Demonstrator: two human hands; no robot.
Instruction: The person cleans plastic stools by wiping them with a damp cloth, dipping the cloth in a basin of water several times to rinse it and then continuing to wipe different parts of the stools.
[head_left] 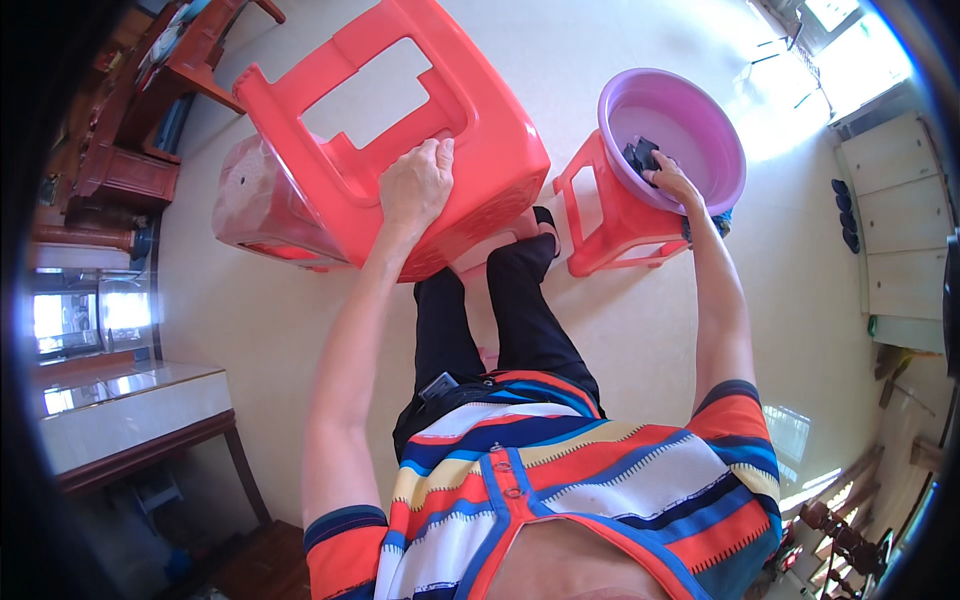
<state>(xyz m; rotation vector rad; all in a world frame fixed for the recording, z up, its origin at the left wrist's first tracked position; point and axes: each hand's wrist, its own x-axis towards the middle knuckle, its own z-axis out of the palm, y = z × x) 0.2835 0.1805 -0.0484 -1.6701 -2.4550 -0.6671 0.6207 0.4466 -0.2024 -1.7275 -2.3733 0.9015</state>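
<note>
My left hand [416, 188] is closed around the side frame of a large red plastic stool [490, 110], which is tilted up in front of my legs. My right hand [672, 180] reaches over the near rim of a purple basin [735, 130]. Its fingers are closed on a dark cloth [640, 155] against the basin's inner wall. The basin rests on a smaller red plastic stool [592, 240] to the right. Below its near rim, partly behind my right wrist, a bit of blue patterned cloth [722, 226] shows.
Behind the tilted stool, at the left, stands a pinkish stool [245, 200]. Wooden furniture [140, 175] lines the left side, with a white-fronted table [140, 405] nearer me. Pale cabinets [905, 215] and dark slippers [846, 215] are along the right wall.
</note>
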